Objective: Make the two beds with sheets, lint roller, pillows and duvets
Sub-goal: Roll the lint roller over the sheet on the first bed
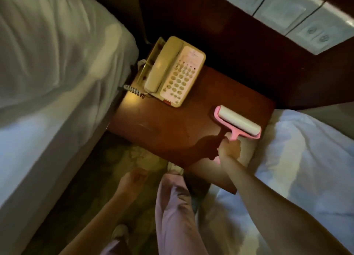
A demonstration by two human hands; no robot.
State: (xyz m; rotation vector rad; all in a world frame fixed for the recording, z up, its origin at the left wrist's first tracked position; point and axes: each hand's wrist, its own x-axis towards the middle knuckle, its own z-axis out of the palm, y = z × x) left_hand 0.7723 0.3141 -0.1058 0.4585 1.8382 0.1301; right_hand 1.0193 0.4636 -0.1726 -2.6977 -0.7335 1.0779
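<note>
right hand (229, 149) grips the pink lint roller (239, 121) at the worktop (153, 128) edge, near the phone (172, 72) — left hand (134, 178) hangs low, too blurred to tell.

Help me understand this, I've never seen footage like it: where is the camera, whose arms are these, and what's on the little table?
No machine here: one camera on a person's head looks down, so the arms are their own. They stand between the left bed and the right bed. Between these is a wooden nightstand with a telephone on it. The right hand grips the pink handle of a lint roller over the nightstand's right edge. The left hand hangs low, blurred, apparently holding nothing.
</note>
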